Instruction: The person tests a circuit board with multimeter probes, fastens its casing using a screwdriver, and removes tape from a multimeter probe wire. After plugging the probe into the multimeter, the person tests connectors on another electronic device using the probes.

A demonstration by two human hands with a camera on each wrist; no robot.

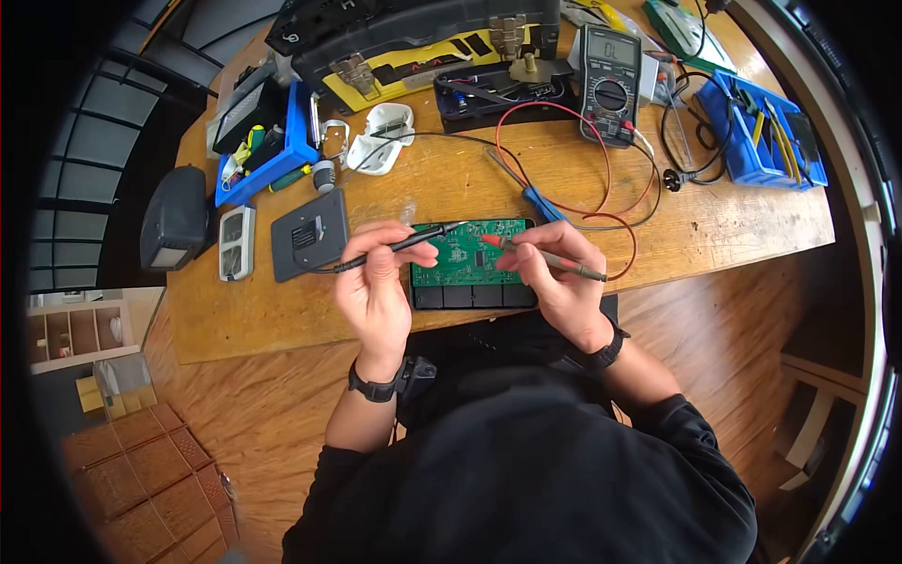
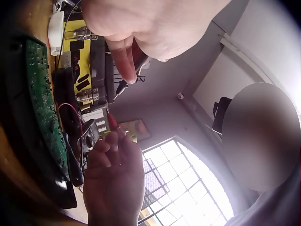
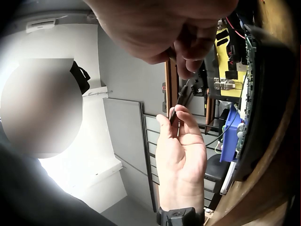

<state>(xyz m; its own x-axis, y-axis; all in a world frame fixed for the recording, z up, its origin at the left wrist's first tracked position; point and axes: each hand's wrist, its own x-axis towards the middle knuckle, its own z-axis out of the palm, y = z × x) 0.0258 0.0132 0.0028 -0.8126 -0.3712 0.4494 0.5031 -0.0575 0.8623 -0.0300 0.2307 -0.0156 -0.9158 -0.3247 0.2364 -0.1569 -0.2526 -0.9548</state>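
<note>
My left hand pinches a black multimeter probe, its metal tip pointing right. In my right hand is a red multimeter probe, held like a pen with its tip pointing left. The two tips are close together above a green circuit board, which sits in a black housing at the table's front edge. In the left wrist view, the black probe and red probe hang in the air, clear of the board. Behind them, the multimeter stands switched on, showing 0L.
A screwdriver with a blue handle lies behind the board among red and black leads. To the left are a grey square cover and a white-framed part. Blue bins and a toolbox line the back.
</note>
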